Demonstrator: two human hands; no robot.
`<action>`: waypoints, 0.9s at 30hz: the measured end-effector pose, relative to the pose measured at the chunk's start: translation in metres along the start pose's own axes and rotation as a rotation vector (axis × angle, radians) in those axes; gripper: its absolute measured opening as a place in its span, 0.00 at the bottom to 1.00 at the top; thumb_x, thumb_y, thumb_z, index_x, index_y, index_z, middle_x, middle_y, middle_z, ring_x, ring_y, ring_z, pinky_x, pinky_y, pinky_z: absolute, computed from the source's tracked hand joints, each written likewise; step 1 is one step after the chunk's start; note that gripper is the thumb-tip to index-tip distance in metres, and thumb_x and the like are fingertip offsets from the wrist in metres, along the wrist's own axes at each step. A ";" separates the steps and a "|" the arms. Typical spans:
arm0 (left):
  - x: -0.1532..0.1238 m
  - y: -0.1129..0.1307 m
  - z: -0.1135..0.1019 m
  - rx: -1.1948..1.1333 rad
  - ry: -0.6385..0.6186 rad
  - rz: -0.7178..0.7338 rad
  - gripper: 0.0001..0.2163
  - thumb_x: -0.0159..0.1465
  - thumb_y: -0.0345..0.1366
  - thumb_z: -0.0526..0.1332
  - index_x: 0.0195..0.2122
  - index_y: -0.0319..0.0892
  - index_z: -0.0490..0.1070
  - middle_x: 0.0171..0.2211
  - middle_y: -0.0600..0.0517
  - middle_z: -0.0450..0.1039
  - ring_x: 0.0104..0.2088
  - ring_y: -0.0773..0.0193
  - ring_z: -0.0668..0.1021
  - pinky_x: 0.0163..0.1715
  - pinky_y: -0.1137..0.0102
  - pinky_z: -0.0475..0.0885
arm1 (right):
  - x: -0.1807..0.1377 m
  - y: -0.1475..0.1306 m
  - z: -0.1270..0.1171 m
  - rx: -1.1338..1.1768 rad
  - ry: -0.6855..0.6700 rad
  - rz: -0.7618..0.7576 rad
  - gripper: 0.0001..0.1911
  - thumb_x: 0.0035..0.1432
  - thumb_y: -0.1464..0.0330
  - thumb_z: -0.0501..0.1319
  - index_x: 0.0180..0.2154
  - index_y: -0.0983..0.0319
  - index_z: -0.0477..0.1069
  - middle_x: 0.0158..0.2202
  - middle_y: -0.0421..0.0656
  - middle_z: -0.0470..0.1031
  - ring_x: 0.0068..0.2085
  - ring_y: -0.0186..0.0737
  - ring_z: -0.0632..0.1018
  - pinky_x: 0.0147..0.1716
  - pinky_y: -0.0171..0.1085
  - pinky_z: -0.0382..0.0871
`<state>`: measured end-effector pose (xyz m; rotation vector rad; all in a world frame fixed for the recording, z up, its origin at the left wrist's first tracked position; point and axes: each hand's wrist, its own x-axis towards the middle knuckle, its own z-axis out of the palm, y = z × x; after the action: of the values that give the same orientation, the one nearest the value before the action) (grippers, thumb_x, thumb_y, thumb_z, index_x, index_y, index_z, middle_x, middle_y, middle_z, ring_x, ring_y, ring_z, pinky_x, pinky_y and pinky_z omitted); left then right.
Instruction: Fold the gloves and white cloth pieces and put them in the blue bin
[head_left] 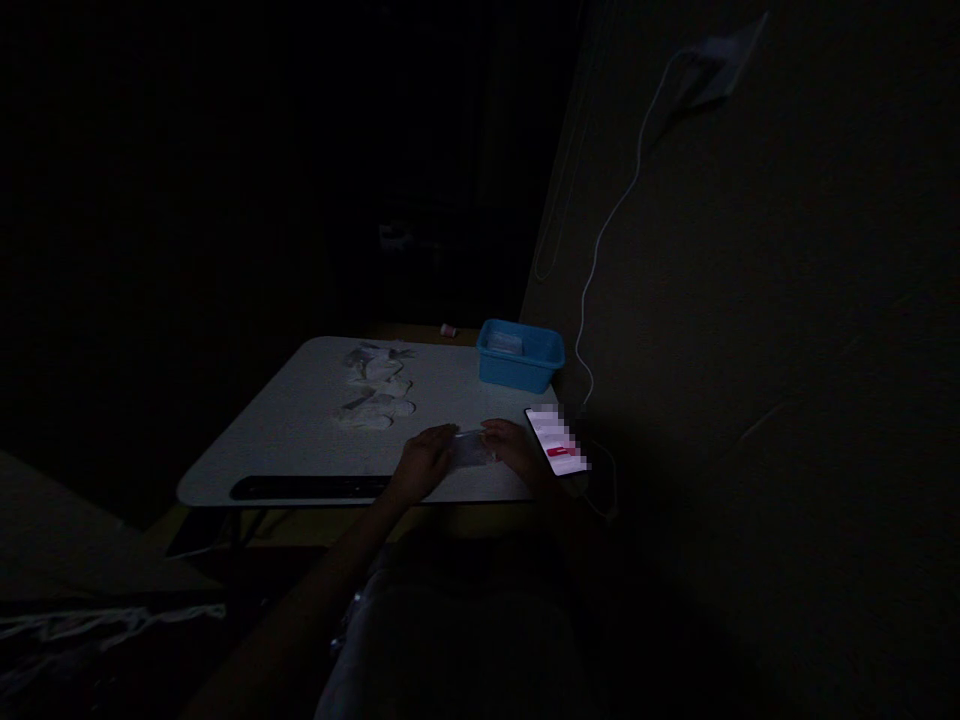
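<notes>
The room is very dark. Both my hands rest on a small white table near its front edge. My left hand and my right hand each grip one end of a small pale, clear-looking packet lying between them, fingers curled on it. Beyond the hands, several small white pieces lie in a loose pile on the tabletop.
A blue plastic tub stands at the table's back right. A lit phone lies at the right edge, a white cable running up the wall to a plug. A small pink object sits behind the table.
</notes>
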<state>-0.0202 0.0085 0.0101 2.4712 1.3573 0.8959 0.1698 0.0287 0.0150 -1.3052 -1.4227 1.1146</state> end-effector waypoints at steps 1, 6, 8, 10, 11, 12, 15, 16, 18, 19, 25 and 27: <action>0.000 0.003 0.001 0.080 -0.038 0.018 0.20 0.60 0.34 0.47 0.53 0.39 0.60 0.53 0.44 0.64 0.53 0.60 0.66 0.50 0.60 0.62 | 0.000 0.002 -0.001 -0.017 0.021 -0.024 0.15 0.42 0.74 0.57 0.37 0.64 0.69 0.33 0.43 0.74 0.26 0.33 0.72 0.19 0.30 0.63; -0.002 0.017 0.002 0.331 -0.178 0.025 0.21 0.63 0.35 0.44 0.57 0.38 0.54 0.58 0.42 0.55 0.58 0.58 0.59 0.52 0.53 0.56 | -0.006 0.015 -0.001 -0.226 0.194 -0.218 0.19 0.48 0.73 0.53 0.44 0.62 0.67 0.34 0.44 0.74 0.32 0.37 0.74 0.32 0.37 0.70; -0.002 0.020 0.002 0.380 -0.218 0.024 0.21 0.63 0.35 0.43 0.57 0.37 0.55 0.58 0.41 0.54 0.58 0.58 0.59 0.52 0.52 0.55 | -0.011 0.015 0.000 -0.352 0.312 -0.326 0.19 0.49 0.74 0.50 0.45 0.63 0.67 0.38 0.47 0.74 0.38 0.40 0.74 0.40 0.41 0.69; -0.002 0.020 0.002 0.416 -0.239 0.023 0.21 0.63 0.35 0.42 0.56 0.36 0.56 0.58 0.40 0.53 0.58 0.57 0.58 0.53 0.51 0.53 | -0.017 0.010 0.004 -0.494 0.348 -0.426 0.20 0.51 0.74 0.49 0.47 0.65 0.66 0.43 0.50 0.72 0.45 0.42 0.72 0.46 0.43 0.65; -0.002 0.020 0.003 0.428 -0.245 0.025 0.21 0.63 0.35 0.42 0.56 0.35 0.56 0.58 0.39 0.53 0.59 0.56 0.58 0.53 0.50 0.53 | -0.021 0.006 0.007 -0.570 0.318 -0.472 0.21 0.52 0.74 0.48 0.48 0.66 0.65 0.47 0.51 0.70 0.48 0.42 0.70 0.49 0.43 0.63; -0.002 0.019 0.003 0.436 -0.246 0.030 0.21 0.63 0.35 0.42 0.56 0.35 0.56 0.58 0.39 0.53 0.59 0.56 0.57 0.53 0.50 0.52 | -0.024 0.002 0.010 -0.646 0.259 -0.514 0.21 0.53 0.74 0.47 0.50 0.66 0.64 0.50 0.51 0.68 0.51 0.42 0.67 0.51 0.43 0.60; -0.002 0.017 0.007 0.438 -0.231 0.037 0.22 0.63 0.36 0.41 0.57 0.36 0.55 0.59 0.40 0.52 0.59 0.56 0.57 0.53 0.49 0.51 | -0.031 -0.009 0.019 -0.863 0.056 -0.602 0.23 0.57 0.71 0.46 0.55 0.68 0.58 0.56 0.50 0.60 0.57 0.41 0.60 0.56 0.44 0.52; -0.002 0.016 0.007 0.431 -0.225 0.033 0.22 0.63 0.36 0.41 0.57 0.36 0.54 0.59 0.40 0.52 0.59 0.56 0.57 0.53 0.49 0.51 | -0.032 -0.012 0.022 -0.924 0.014 -0.614 0.23 0.59 0.70 0.45 0.56 0.68 0.56 0.58 0.50 0.57 0.58 0.42 0.57 0.57 0.45 0.49; -0.002 0.016 0.008 0.412 -0.220 0.023 0.22 0.63 0.36 0.42 0.58 0.37 0.53 0.59 0.41 0.52 0.59 0.56 0.58 0.53 0.50 0.51 | -0.034 -0.015 0.027 -1.025 -0.033 -0.617 0.24 0.60 0.67 0.44 0.57 0.68 0.53 0.60 0.49 0.53 0.60 0.42 0.54 0.58 0.47 0.44; -0.002 0.016 0.008 0.404 -0.221 0.021 0.22 0.63 0.35 0.42 0.58 0.38 0.53 0.59 0.41 0.52 0.59 0.56 0.58 0.53 0.50 0.51 | -0.035 -0.016 0.028 -1.064 -0.044 -0.611 0.25 0.61 0.65 0.43 0.58 0.67 0.52 0.60 0.49 0.52 0.61 0.42 0.53 0.58 0.48 0.42; -0.003 0.019 0.005 0.376 -0.194 0.013 0.23 0.61 0.33 0.45 0.58 0.36 0.53 0.58 0.39 0.53 0.58 0.55 0.58 0.53 0.52 0.52 | -0.035 -0.012 0.031 -1.169 -0.077 -0.551 0.24 0.63 0.62 0.41 0.57 0.66 0.54 0.59 0.50 0.55 0.60 0.42 0.54 0.58 0.51 0.38; -0.003 0.020 0.003 0.368 -0.178 -0.001 0.22 0.62 0.34 0.44 0.58 0.35 0.53 0.59 0.39 0.53 0.59 0.55 0.57 0.53 0.52 0.52 | -0.036 -0.012 0.031 -1.169 -0.078 -0.539 0.24 0.63 0.62 0.40 0.56 0.65 0.55 0.58 0.50 0.56 0.60 0.42 0.55 0.58 0.52 0.38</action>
<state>-0.0054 -0.0049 0.0146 2.7320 1.5770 0.4407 0.1391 -0.0094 0.0190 -1.4296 -2.4333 -0.1287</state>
